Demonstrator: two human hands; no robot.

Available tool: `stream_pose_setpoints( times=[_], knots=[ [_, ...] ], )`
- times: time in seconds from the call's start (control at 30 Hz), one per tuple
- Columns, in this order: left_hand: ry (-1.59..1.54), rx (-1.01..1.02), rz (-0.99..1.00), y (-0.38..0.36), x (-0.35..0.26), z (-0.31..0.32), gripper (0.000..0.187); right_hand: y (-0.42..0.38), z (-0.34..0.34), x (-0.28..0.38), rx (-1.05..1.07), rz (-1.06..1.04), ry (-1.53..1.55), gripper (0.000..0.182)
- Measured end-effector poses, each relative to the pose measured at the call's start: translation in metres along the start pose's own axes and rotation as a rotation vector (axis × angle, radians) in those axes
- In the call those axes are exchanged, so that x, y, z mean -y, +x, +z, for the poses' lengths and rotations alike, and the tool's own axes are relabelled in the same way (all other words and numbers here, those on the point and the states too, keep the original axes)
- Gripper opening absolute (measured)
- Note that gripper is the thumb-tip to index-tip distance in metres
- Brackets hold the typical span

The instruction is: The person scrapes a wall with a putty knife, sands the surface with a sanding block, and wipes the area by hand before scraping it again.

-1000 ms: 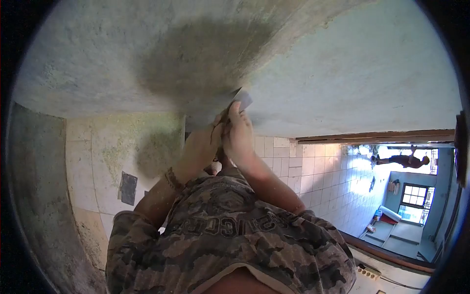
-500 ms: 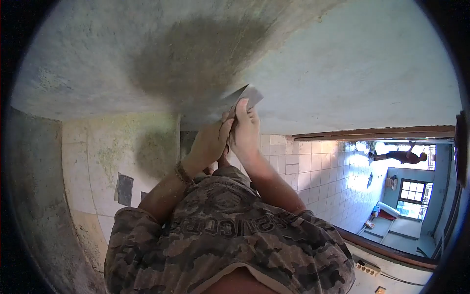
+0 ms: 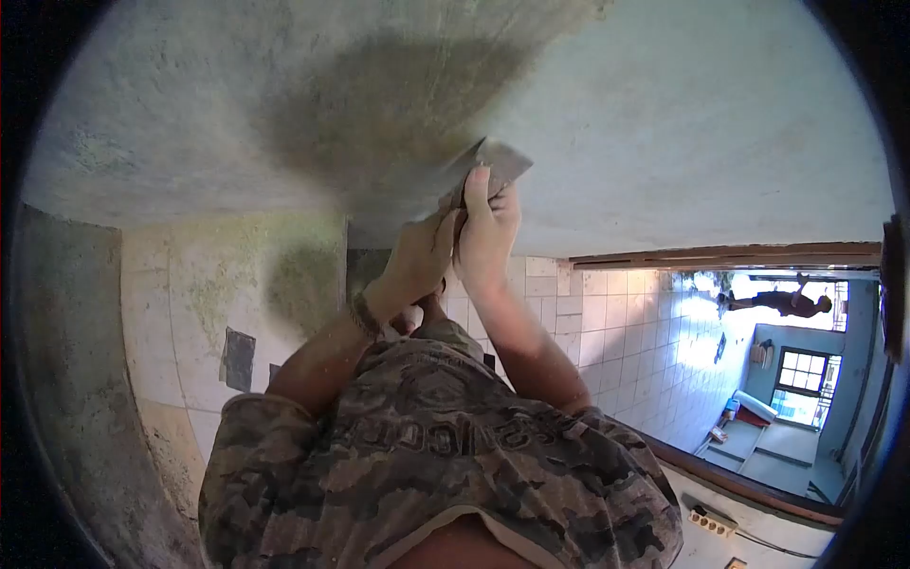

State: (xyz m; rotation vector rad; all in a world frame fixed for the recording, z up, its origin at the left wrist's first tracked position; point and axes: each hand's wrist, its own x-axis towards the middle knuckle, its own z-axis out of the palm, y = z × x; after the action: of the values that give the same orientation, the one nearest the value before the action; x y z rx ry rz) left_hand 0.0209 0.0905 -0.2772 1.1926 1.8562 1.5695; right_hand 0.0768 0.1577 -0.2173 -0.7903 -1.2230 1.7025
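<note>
A flat metal scraper (image 3: 510, 163) with a wide blade rests close against the pale wall (image 3: 645, 142) at the upper middle. My right hand (image 3: 489, 228) is wrapped round it, the thumb laid along its face near the blade. Just left of it and lower, my left hand (image 3: 422, 254) is closed beside the right one at the tool's lower end, with a bracelet on its wrist. The fingers of my left hand hide most of what lies between them. A dark shadow falls on the wall to the left.
Pale floor tiles (image 3: 607, 322) run off to the right towards a person (image 3: 787, 303) far away, by a window (image 3: 802, 370). A dark patch (image 3: 238, 360) lies at lower left. A socket strip (image 3: 712, 522) is at lower right, beside a brown frame edge (image 3: 749, 488).
Both hands and the scraper have moved up and slightly to the right along the wall. The grip looks the same.
</note>
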Motion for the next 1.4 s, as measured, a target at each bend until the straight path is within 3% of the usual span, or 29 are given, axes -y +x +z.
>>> stream_pose_setpoints(
  times=[0.07,0.17,0.27,0.33,0.37,0.47,0.53,0.57,0.63,0.7,0.77,0.83,0.87,0.9,0.93,0.97,1.0,1.03,1.07,1.13,1.17,1.23,1.3,1.37,1.4],
  knots=[
    [0.009,0.064,-0.024,0.006,0.005,0.004,0.036,0.012,-0.008,-0.006,0.061,-0.104,-0.198,0.021],
    [-0.090,-0.043,-0.006,-0.014,0.035,0.032,0.038,0.002,-0.026,-0.039,-0.048,0.038,-0.137,0.019],
    [-0.027,-0.105,0.044,-0.009,0.024,0.032,0.038,0.007,-0.015,-0.018,-0.037,-0.079,-0.249,0.019],
    [-0.078,0.093,-0.028,0.006,0.003,0.014,0.038,0.006,-0.006,0.008,-0.002,-0.066,-0.216,0.020],
    [-0.077,0.093,-0.024,0.003,0.006,0.017,0.038,0.010,-0.002,0.017,0.049,-0.081,-0.180,0.021],
    [0.028,-0.064,0.121,-0.002,0.009,0.030,0.040,0.013,-0.026,-0.020,-0.023,-0.144,-0.427,0.024],
    [-0.230,-0.024,-0.216,-0.013,0.004,0.035,0.041,0.008,-0.015,-0.010,-0.047,-0.088,-0.312,0.025],
    [-0.229,-0.026,-0.220,-0.004,0.010,0.034,0.041,0.005,-0.010,-0.003,-0.081,-0.018,-0.206,0.027],
    [0.025,0.033,0.140,0.005,0.025,0.033,0.042,0.013,-0.006,0.017,-0.023,-0.028,-0.228,0.028],
    [0.022,-0.053,0.231,0.003,0.011,0.030,0.042,0.017,-0.011,0.016,0.043,-0.077,-0.238,0.029],
    [0.021,-0.174,0.349,0.006,0.001,0.031,0.042,0.022,-0.024,-0.005,0.000,-0.269,-0.485,0.028],
    [-0.283,0.032,-0.206,-0.013,0.012,0.041,0.040,0.012,-0.024,-0.016,-0.021,-0.184,-0.361,0.028],
    [-0.278,0.028,-0.202,-0.008,0.021,0.045,0.040,0.010,-0.025,-0.021,-0.052,-0.082,-0.245,0.028],
    [-0.147,-0.082,0.045,-0.001,0.029,0.050,0.040,0.015,-0.019,-0.014,-0.052,-0.078,-0.243,0.028],
    [-0.015,-0.183,0.282,0.001,0.034,0.053,0.040,0.020,-0.010,0.001,-0.055,-0.214,-0.358,0.027],
    [-0.016,-0.172,0.266,0.001,0.030,0.048,0.040,0.019,-0.007,0.011,-0.060,-0.346,-0.476,0.027],
    [-0.209,-0.004,0.045,0.008,0.019,0.037,0.040,0.016,-0.006,0.019,-0.064,-0.342,-0.476,0.027],
    [-0.398,0.159,-0.168,0.015,0.012,0.030,0.040,0.015,-0.004,0.026,-0.039,-0.228,-0.416,0.027],
    [-0.396,0.155,-0.158,0.011,0.020,0.037,0.040,0.016,-0.002,0.031,-0.011,-0.118,-0.355,0.028],
    [0.216,-0.232,0.492,-0.006,0.042,0.058,0.040,0.014,-0.024,-0.007,-0.036,-0.130,-0.374,0.027],
    [0.221,-0.237,0.496,-0.008,0.034,0.056,0.040,0.013,-0.032,-0.022,-0.077,-0.123,-0.396,0.026],
    [-0.291,-0.020,-0.119,-0.012,0.007,0.046,0.039,0.017,-0.018,-0.003,-0.076,-0.225,-0.441,0.030],
    [-0.350,0.023,-0.102,0.007,-0.001,0.034,0.040,0.010,-0.006,0.025,-0.095,-0.291,-0.498,0.034],
    [-0.403,0.058,-0.051,0.015,0.001,0.034,0.041,0.014,0.005,0.056,0.022,-0.011,-0.367,0.033],
    [-0.234,-0.004,0.112,0.012,0.007,0.041,0.042,0.014,0.000,0.047,0.024,-0.019,-0.360,0.033]
  ],
)
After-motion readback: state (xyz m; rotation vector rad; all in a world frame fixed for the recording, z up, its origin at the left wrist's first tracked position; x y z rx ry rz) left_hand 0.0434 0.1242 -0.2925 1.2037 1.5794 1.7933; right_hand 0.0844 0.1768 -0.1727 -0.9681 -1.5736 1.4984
